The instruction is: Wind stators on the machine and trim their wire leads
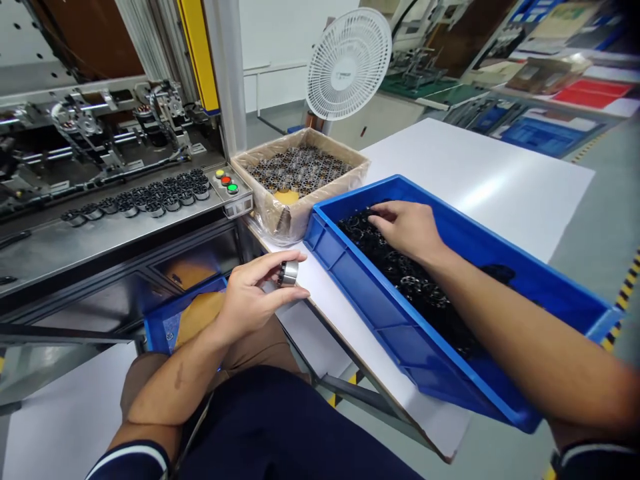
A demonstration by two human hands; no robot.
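My left hand is closed, thumb and fingers pinching a short cylindrical steel stator core with black teeth on its near end. It is held in the air in front of the table edge. My right hand reaches into the blue bin, its fingertips bent together at the heap of thin black plastic parts. What sits between those fingertips, if anything, I cannot make out. Similar steel cores fill the plastic-lined carton behind the bin.
Rows of cores with black parts stand on the machine's metal ledge, left of a yellow, a red and a green button. A white fan stands behind the carton. The white table extends right. Below, a blue crate holds cardboard.
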